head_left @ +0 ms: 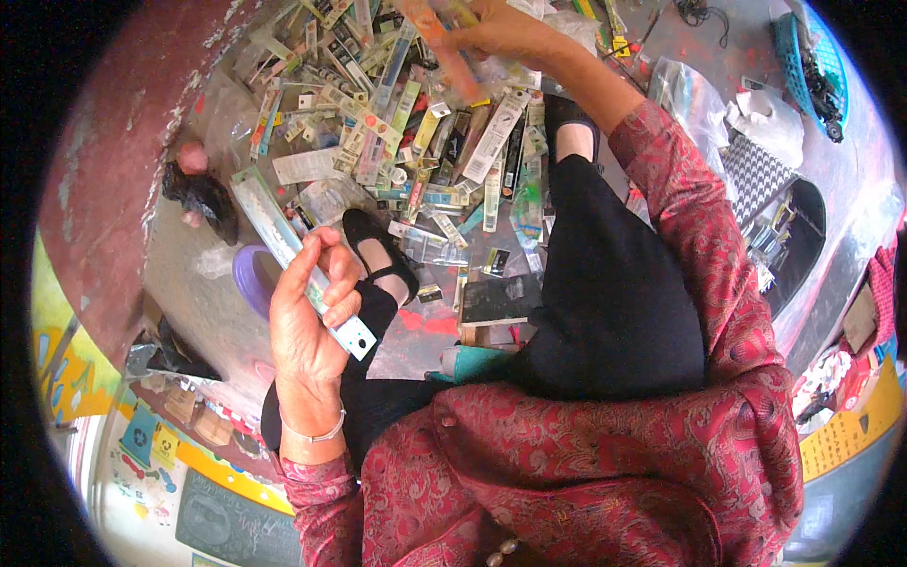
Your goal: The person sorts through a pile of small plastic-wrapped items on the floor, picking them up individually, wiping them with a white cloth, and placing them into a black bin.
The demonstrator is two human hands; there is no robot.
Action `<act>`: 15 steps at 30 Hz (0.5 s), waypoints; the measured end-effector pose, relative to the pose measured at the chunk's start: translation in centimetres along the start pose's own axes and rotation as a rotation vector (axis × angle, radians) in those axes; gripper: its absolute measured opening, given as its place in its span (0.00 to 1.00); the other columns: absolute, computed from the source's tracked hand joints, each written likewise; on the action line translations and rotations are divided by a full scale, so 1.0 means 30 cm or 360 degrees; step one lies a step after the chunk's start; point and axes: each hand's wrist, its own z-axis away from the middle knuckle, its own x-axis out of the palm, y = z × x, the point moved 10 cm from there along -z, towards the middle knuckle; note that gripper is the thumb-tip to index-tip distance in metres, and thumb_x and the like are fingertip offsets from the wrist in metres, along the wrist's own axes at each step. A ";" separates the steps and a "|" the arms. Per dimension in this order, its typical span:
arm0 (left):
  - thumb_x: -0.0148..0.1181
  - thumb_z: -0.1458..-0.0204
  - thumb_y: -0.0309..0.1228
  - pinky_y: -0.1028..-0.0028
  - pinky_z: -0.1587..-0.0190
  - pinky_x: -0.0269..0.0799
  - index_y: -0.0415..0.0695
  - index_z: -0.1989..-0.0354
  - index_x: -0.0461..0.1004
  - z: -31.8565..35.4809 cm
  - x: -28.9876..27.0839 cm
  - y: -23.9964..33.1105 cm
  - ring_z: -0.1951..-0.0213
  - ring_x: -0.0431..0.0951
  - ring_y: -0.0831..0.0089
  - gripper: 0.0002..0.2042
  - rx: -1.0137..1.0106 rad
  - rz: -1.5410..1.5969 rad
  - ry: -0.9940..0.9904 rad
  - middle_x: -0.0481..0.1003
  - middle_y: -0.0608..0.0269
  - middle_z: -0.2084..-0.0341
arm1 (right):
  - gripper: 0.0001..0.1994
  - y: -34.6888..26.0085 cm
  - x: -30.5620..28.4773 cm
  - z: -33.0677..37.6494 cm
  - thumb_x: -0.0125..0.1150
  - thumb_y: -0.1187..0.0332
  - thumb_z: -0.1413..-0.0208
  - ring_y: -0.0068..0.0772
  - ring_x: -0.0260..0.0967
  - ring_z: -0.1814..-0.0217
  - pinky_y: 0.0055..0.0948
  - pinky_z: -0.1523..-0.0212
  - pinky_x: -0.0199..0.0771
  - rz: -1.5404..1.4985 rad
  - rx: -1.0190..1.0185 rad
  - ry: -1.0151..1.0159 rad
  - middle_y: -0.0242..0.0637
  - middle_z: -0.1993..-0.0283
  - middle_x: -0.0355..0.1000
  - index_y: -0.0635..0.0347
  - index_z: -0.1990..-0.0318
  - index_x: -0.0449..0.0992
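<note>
My left hand (312,317) is closed around a long, narrow, clear plastic packet (279,227) with a pale, bluish card end that has a round hole. It holds the packet at a slant above my left foot. At the top, my right hand (501,36) reaches over the far side of a heap of narrow packets (373,132). An orange strip-like packet (442,47) lies against its fingers. Both are smeared by motion, so whether the hand grips it is unclear. A white-backed packet (496,137) lies on the heap below my right hand.
A purple round plastic piece (253,282) lies beside my left hand. Further left is a black plastic bag (203,198). A dark flat block (499,300) sits between my legs. On the right are a blue basket (789,71), clear plastic bags (685,94) and a houndstooth-patterned case (756,175).
</note>
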 end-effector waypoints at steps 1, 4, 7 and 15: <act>0.47 0.47 0.30 0.87 0.89 0.49 0.38 0.64 0.65 -0.007 0.022 0.003 0.83 0.56 0.85 0.08 -0.0013 -0.0031 -0.0024 0.62 0.66 0.81 | 0.19 -0.043 -0.071 0.005 0.55 0.59 0.51 0.27 0.64 0.72 0.30 0.66 0.65 -0.0005 -0.0692 0.0365 0.37 0.72 0.70 0.70 0.61 0.70; 0.46 0.46 0.30 0.87 0.89 0.49 0.38 0.64 0.65 -0.002 0.011 0.005 0.83 0.55 0.84 0.08 0.0007 -0.0013 -0.0016 0.61 0.66 0.80 | 0.16 0.173 -0.152 -0.017 0.55 0.59 0.51 0.26 0.64 0.73 0.29 0.69 0.65 -0.0864 0.0247 0.0484 0.35 0.72 0.70 0.65 0.62 0.72; 0.45 0.45 0.29 0.88 0.89 0.50 0.37 0.64 0.64 -0.001 0.017 0.003 0.82 0.55 0.84 0.07 -0.0011 0.0005 -0.0024 0.58 0.66 0.79 | 0.13 0.326 -0.234 0.015 0.58 0.62 0.54 0.26 0.68 0.72 0.25 0.68 0.67 -0.0694 0.0413 0.0582 0.36 0.70 0.71 0.63 0.66 0.74; 0.46 0.46 0.29 0.88 0.89 0.50 0.37 0.64 0.65 0.003 0.022 0.002 0.83 0.55 0.84 0.07 0.0014 -0.0018 0.0030 0.59 0.66 0.80 | 0.16 0.289 -0.223 0.086 0.60 0.62 0.54 0.25 0.68 0.67 0.23 0.66 0.67 -0.0231 0.0337 0.0598 0.38 0.66 0.71 0.68 0.63 0.73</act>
